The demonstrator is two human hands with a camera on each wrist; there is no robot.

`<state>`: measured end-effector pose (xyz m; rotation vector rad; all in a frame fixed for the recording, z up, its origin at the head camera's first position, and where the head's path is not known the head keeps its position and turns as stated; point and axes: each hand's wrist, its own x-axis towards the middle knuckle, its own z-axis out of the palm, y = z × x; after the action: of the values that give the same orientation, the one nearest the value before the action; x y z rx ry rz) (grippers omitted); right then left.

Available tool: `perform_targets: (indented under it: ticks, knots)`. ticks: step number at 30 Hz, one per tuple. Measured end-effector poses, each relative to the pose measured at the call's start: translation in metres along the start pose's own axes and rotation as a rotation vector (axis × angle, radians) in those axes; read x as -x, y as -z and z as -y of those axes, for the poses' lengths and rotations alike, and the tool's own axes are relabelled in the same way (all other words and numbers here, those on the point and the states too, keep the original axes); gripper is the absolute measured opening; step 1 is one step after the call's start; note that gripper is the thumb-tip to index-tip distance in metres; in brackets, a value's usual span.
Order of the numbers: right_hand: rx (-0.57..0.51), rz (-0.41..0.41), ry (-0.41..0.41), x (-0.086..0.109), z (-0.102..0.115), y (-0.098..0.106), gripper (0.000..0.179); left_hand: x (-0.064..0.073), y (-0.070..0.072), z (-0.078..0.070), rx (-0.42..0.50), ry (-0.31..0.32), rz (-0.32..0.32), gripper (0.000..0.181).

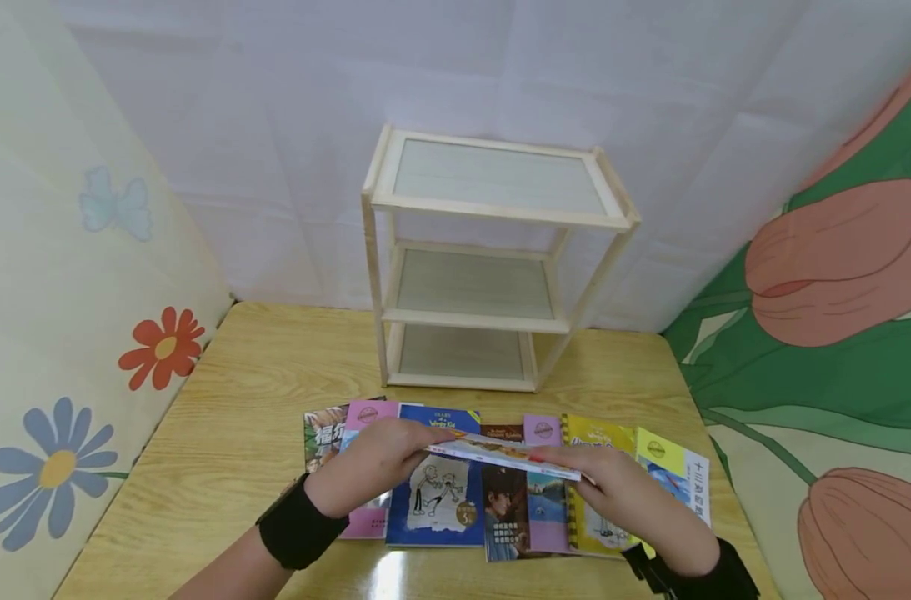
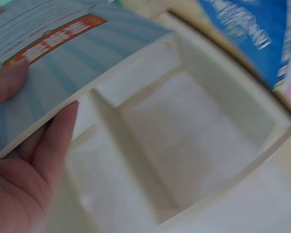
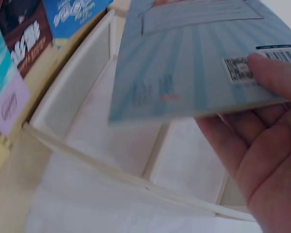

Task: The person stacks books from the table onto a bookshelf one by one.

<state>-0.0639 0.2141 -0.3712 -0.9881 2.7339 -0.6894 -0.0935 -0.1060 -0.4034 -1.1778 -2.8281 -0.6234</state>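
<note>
My left hand (image 1: 380, 463) and right hand (image 1: 626, 493) pinch opposite ends of one thin book (image 1: 493, 453), held in the air above the table. From the front its spine edge shows and its upper cover is foreshortened. In the left wrist view, the book's pale blue striped cover (image 2: 87, 58) bears a red banner, with the thumb on the cover and the fingers beneath. A QR code and barcode appear on the same book (image 3: 179, 73) in the right wrist view, near the right thumb. Beyond the hands stands a three-tier wooden shelf (image 1: 493, 212).
Several books lie in an overlapping row under my hands, including a blue one (image 1: 436, 521), a brown one (image 1: 504, 517) and a yellow one (image 1: 601, 429). They rest on a wood-grain table (image 1: 275, 358). A white cloth (image 1: 275, 100) hangs behind the shelf; flower-printed panels (image 1: 838, 392) flank the table.
</note>
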Motion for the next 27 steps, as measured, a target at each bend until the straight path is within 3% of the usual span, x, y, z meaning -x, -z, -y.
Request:
perform_targets:
  ticks: [6,12,15,20,22,25,27]
  knots:
    - [0.099,0.004,-0.058,-0.004,0.004,0.006,0.034,-0.005,0.019,-0.014,-0.171,0.031,0.005,0.034]
    - [0.18,-0.042,-0.062,-0.012,0.018,-0.001,0.035,-0.01,0.03,-0.029,-0.322,0.077,0.064,0.05]
    - [0.228,-0.095,-0.081,-0.016,0.021,-0.006,0.032,-0.011,0.032,-0.034,-0.356,0.082,0.053,0.051]
    - [0.252,-0.157,-0.128,-0.021,0.024,-0.007,0.033,-0.013,0.037,-0.04,-0.348,0.075,-0.029,0.049]
    - [0.27,-0.214,-0.112,-0.021,0.025,-0.004,0.037,-0.014,0.042,-0.044,-0.34,0.091,-0.036,0.052]
    - [0.315,-0.373,-0.027,-0.02,0.028,0.005,0.043,-0.015,0.054,-0.052,-0.355,0.097,-0.076,0.057]
    - [0.353,-0.504,0.038,-0.019,0.03,0.013,0.038,-0.015,0.064,-0.058,-0.366,0.055,-0.156,0.057]
